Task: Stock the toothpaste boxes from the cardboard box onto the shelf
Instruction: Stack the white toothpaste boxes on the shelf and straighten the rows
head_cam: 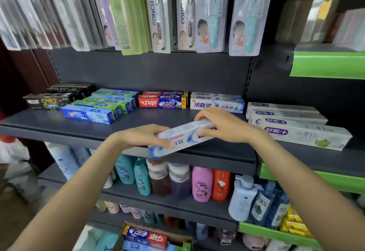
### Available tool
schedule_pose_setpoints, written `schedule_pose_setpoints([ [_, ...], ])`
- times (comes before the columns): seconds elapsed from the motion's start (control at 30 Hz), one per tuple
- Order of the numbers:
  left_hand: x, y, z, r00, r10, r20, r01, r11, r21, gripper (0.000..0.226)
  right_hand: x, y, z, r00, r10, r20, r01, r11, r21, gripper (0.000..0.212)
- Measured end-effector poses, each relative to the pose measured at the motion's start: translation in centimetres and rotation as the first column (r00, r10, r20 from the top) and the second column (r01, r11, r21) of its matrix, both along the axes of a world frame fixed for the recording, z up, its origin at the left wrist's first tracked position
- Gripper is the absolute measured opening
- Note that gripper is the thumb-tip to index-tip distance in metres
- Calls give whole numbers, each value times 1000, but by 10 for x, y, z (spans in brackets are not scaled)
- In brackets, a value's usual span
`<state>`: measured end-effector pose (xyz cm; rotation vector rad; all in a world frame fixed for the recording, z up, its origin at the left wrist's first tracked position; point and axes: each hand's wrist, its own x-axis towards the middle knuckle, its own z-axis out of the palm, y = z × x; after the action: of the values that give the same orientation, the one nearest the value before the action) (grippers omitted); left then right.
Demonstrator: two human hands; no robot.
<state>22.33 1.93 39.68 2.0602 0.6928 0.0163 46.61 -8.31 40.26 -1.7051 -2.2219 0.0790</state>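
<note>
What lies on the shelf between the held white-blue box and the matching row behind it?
Head view: only bare dark shelf separates the held toothpaste box from the matching row.

held toothpaste box (182,138): long, white and pale blue, blue print on its face; tilted, left end lower and over the shelf's front edge; held above the shelf
shelf (138,119): dark grey metal, flat; rows of toothpaste boxes lie along its back
white-blue boxes on shelf (216,103): same kind as the held one; stacked flat, just behind it
cardboard box (156,239): brown, open-topped, low in view; red-and-blue toothpaste boxes lie flat inside
</note>
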Motion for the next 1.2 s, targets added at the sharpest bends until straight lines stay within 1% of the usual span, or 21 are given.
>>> schedule_pose_setpoints([
  [0.03,-2,6,0,1000,-18,-5,18,985,171,52,4,-1,-5,999,-41,-20,41,999,-2,34],
  [0.07,-3,12,-1,999,-11,31,2,963,270,46,9,-1,-10,996,-81,-46,81,997,-12,34],
  [0.1,-2,18,-1,995,13,96,-41,957,288,42,13,-2,-15,990,-124,-71,122,992,-33,35],
  [0.23,12,33,-3,941,138,308,-157,987,37,34,25,-4,-22,957,-220,-189,207,975,-85,46],
  [0.3,21,35,-9,882,234,409,-218,972,-85,32,31,-6,-21,913,-273,-303,297,954,35,60],
  [0.33,24,34,-14,835,299,462,-252,954,-161,29,33,-8,-21,861,-305,-407,386,913,131,65],
  [0.4,31,30,-25,711,441,549,-292,894,-339,22,29,-13,-25,677,-317,-664,589,774,231,64],
  [0.43,35,26,-29,654,495,572,-297,863,-408,21,22,-14,-25,575,-313,-755,642,746,179,59],
  [0.5,47,13,-34,595,552,584,-293,826,-482,23,3,-7,-28,409,-310,-858,570,821,-25,48],
  [0.57,63,-1,-40,595,560,576,-326,824,-464,27,-16,5,-31,236,-287,-928,408,896,-173,42],
  [0.63,76,-13,-46,668,465,580,-410,881,-234,29,-23,19,-32,136,-251,-958,363,913,-188,39],
  [0.7,82,-18,-46,803,298,516,-410,905,115,33,-17,28,-30,158,-239,-958,406,900,-158,40],
  [0.77,80,-17,-42,897,203,392,-356,857,372,38,-3,33,-24,280,-260,-924,421,898,-125,47],
  [0.83,76,-9,-39,935,189,301,-340,719,606,42,13,36,-12,546,-293,-785,456,890,-15,55],
  [0.87,74,-1,-41,940,191,283,-336,659,673,42,20,39,-5,694,-334,-637,475,878,58,58],
  [0.9,71,7,-43,945,190,266,-326,610,722,42,25,42,1,799,-380,-465,483,867,121,60],
  [0.93,68,16,-47,953,190,235,-301,555,775,43,28,47,5,859,-412,-306,472,867,160,60],
  [1.0,64,31,-56,973,181,145,-212,440,873,40,33,62,7,901,-429,-63,434,889,146,59],
  [1.03,62,37,-59,979,173,106,-170,417,893,37,37,69,4,905,-424,36,418,901,113,58],
  [1.13,59,48,-66,989,126,73,-124,466,876,36,50,86,-11,872,-420,251,431,902,13,59],
  [1.2,58,53,-67,991,108,76,-120,494,861,36,56,90,-21,817,-482,316,497,867,37,59],
])
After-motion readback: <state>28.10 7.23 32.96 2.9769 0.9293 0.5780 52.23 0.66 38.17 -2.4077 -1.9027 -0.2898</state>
